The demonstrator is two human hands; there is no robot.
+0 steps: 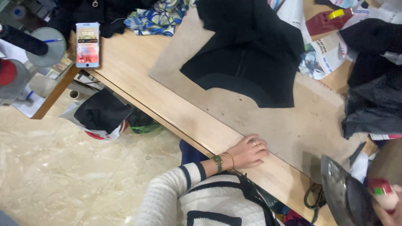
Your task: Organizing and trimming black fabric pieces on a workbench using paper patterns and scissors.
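My left hand (249, 151) rests palm down on the front edge of the wooden table (125, 62), holding nothing; it wears rings, a bracelet and a green watch. At the bottom right corner my right hand (388, 205) grips the red and white handle of a clothes iron (337, 190), whose grey soleplate is tilted up and faces the camera. A cut piece of black fabric (251, 54) lies flat on a brown pressing board (289, 125), well beyond both hands.
A smartphone (87, 44) lies at the table's left end. Blue patterned cloth (157, 16) and dark clothes sit at the back, more black garments (372, 83) at right, with newspaper (322, 58) and a red tool (328, 20). A bag (100, 114) lies on the marble floor.
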